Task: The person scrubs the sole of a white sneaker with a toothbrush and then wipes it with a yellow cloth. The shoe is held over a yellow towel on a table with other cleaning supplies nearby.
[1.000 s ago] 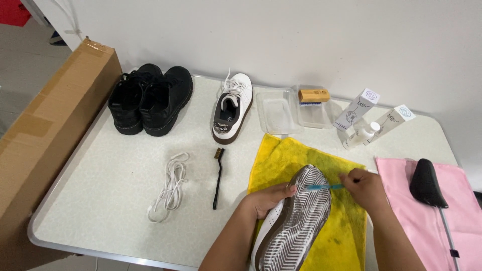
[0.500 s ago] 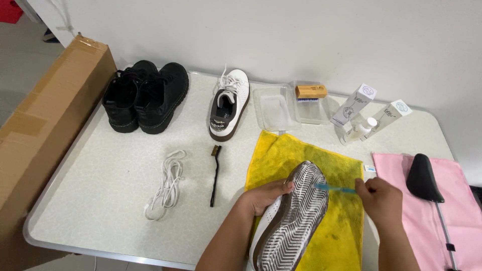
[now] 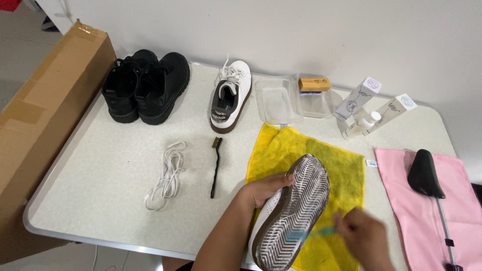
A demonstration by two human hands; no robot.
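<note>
Presently, findings as follows.

Shoe position: the shoe [image 3: 293, 211] is turned sole-up and tilted over the yellow cloth [image 3: 306, 150], near the front edge of the tabletop [image 3: 100, 200].

Left hand: the left hand [image 3: 263, 190] grips the shoe's side, fingers curled over the sole edge and pressed against it.

Right hand: the right hand [image 3: 366, 241] is blurred; it appears to pinch a blue brush [image 3: 314, 233] laid on the sole's heel end. Exact finger placement cannot be told.

Risk, slip: the shoe is held by one hand on one side only. Hard strokes could twist it out of that grip, I judge, and drop it off the near edge.

Risk, splatter: loosened dirt may fly past the cloth onto the pink cloth [image 3: 452, 200] just beside it, or onto the white upper.

Risk, brush: the handle looks thin; a slip could scrape knuckles on the tread.

Sole condition: grey-white herringbone tread with a dark brown rim; grime shows in the grooves.

Upper: white, perforated, only a strip visible under the left hand.

Surroundings: matching white shoe [image 3: 230, 95], black boots [image 3: 145, 85], loose laces [image 3: 165, 173] and black brush [image 3: 216, 165] all lie well apart.
</note>
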